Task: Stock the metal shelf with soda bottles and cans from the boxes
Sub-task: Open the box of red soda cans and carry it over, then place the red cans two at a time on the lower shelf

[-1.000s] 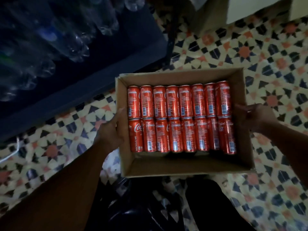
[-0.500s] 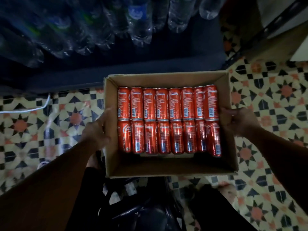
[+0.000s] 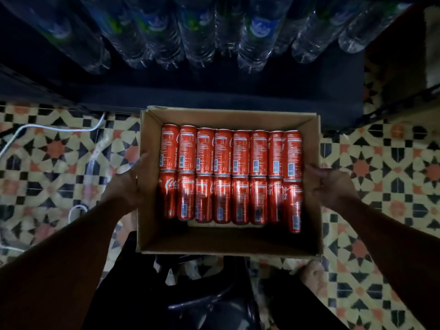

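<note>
Cans (image 3: 230, 176) lie on their sides in two rows inside the cardboard box (image 3: 228, 242), long axes pointing toward the shelf (image 3: 214, 96) just beyond it. I see my left hand (image 3: 127, 184) and right hand (image 3: 332, 184) gripping the box's opposite side walls, equally near.

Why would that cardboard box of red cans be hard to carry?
The cardboard box probably feels heavy: two rows of red cans fill most of it. The cans lie on their sides, so tilting might roll them. The left hand and right hand grip opposite walls, suggesting it needs both.
</note>
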A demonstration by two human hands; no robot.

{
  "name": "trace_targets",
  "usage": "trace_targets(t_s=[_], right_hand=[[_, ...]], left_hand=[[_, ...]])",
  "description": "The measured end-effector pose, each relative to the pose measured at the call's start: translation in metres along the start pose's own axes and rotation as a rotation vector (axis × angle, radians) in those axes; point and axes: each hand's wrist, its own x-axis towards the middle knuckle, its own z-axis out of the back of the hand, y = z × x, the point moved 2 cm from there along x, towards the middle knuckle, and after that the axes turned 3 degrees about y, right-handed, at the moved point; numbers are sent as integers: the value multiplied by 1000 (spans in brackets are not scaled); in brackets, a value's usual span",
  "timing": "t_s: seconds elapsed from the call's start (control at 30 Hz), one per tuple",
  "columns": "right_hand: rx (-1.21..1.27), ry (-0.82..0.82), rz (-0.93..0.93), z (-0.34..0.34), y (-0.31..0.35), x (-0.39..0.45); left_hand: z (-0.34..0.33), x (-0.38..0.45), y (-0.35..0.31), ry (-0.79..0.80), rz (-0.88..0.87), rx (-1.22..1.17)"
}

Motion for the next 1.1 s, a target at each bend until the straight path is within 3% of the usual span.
trace_targets(t_s=[0.13,0.2,0.27,0.37,0.5,0.67,1.1], right_hand=[[-28,-23,3,0,1,-5],[-26,-104,-38,-3,3,-3],[4,-159,-141,-7,18,2],[-134,-204,-165,-25,64,14],[-191,-136,17,-37,143,26],[-23,20,225,-61,202,61],[-255,18,325,-92,193,125]], left_hand=[[-5,2,-5,51,90,-1],[-3,-1,-12,-2,134,53],[-5,-8,-27,-140,34,203],[-3,-13,-61,-268,-156,214],[3,13,-94,-156,-205,84],[3,70,-120,3,-251,-27],[-29,136,-124,-45,-361,212]])
